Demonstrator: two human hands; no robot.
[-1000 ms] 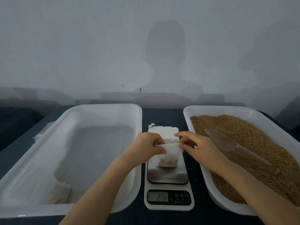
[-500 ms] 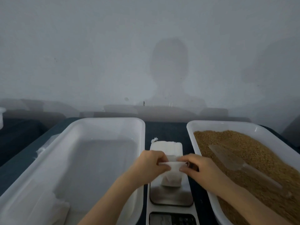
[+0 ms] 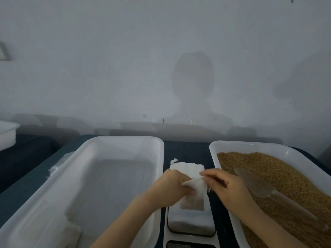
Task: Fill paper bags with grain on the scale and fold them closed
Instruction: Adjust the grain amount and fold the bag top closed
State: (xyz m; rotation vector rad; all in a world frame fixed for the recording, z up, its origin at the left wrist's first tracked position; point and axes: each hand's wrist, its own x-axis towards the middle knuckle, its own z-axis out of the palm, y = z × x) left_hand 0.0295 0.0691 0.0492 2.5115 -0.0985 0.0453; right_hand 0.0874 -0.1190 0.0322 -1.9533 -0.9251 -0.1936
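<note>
Bag on scale: a white paper bag stands on the far end of the scale's steel plate, between the two big tubs. Its lower part looks darker than its top, and its top edge is bent over toward the left.
Left hand: the left hand has its fingers curled and pinches the bag's top at the left corner; blur hides the fingertips.
Right hand: the right hand pinches the right side of the bag's top between thumb and forefinger, its other fingers loosely curled.
Scale: the scale lies near centre on the dark blue cloth. Its display is cut by the near frame edge and cannot be read.
Right tub: the white plastic right tub holds brown grain, heaped almost to the rim at its far end.
Scoop: a translucent scoop lies on the grain, blade toward far left and handle running near right, just right of the right hand and apart from it.
Left tub: the white left tub holds a few filled bags heaped in its near left corner.
Spare bags: a flat white stack of spare bags lies on the cloth just beyond the scale, a string tuft at its far left corner.
Plastic sheet: a clear plastic sheet lies beside the left tub's left wall.
Far left: part of another small tub shows at the frame edge, its contents hidden.
</note>
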